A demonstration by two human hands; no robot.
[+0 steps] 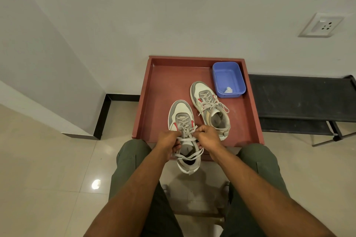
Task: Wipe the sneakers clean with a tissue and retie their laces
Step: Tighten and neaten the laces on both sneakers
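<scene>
Red-brown tray table [154,90] against white wall: far sneaker [210,107] tied, beside blue tub [229,78] holding tissue [228,89]. Near sneaker [181,117] overhangs the front edge; I log left hand [167,139] and right hand [207,134], fingers clamped on its laces [187,136] (bow unfinished). Risk, by my judgement: uneven pull drags it off.
</scene>
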